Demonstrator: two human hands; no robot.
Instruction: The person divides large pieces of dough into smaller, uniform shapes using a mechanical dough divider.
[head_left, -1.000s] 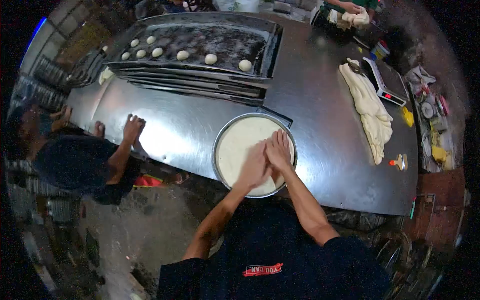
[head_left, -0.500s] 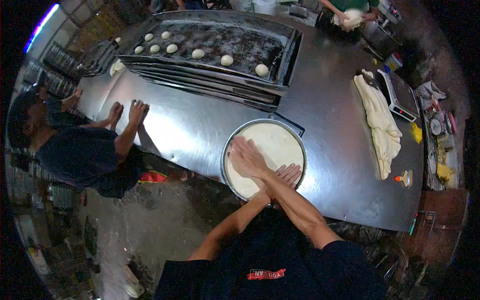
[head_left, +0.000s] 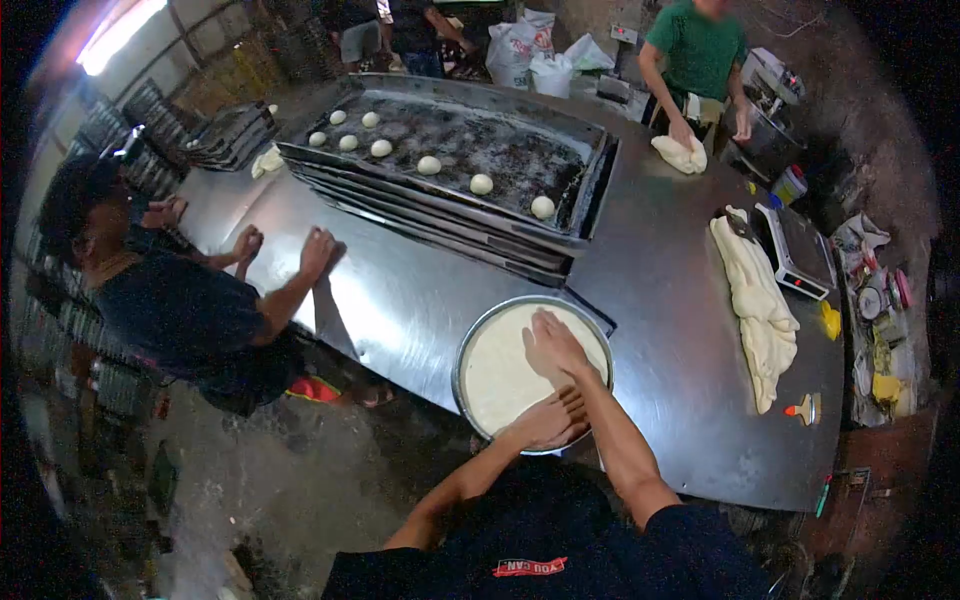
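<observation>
A wide round metal pan [head_left: 458, 378] stands at the near edge of the steel table, with a smooth, pale sheet of dough [head_left: 500, 365] across its inside. On the dough's upper right part rests my right hand [head_left: 557, 345], palm down with the fingers stretched out; it holds nothing. My left hand [head_left: 545, 422] is at the pan's near side, low over the dough, its fingers slightly bent and pointing right. Those fingertips are partly hidden by my right forearm, which passes close beside them.
Stacked baking trays [head_left: 450, 225] bear several dough balls [head_left: 481, 184]. A long dough piece [head_left: 755, 300] lies right, near a scale [head_left: 803, 250] and a brush [head_left: 803, 409]. One co-worker [head_left: 170, 290] leans in at left; another [head_left: 697, 50] handles dough [head_left: 680, 155] at the back.
My right hand has moved right across the dough, and my left hand has drawn back toward the near rim. The arms cross less. The co-worker in green has lowered dough onto the table.
</observation>
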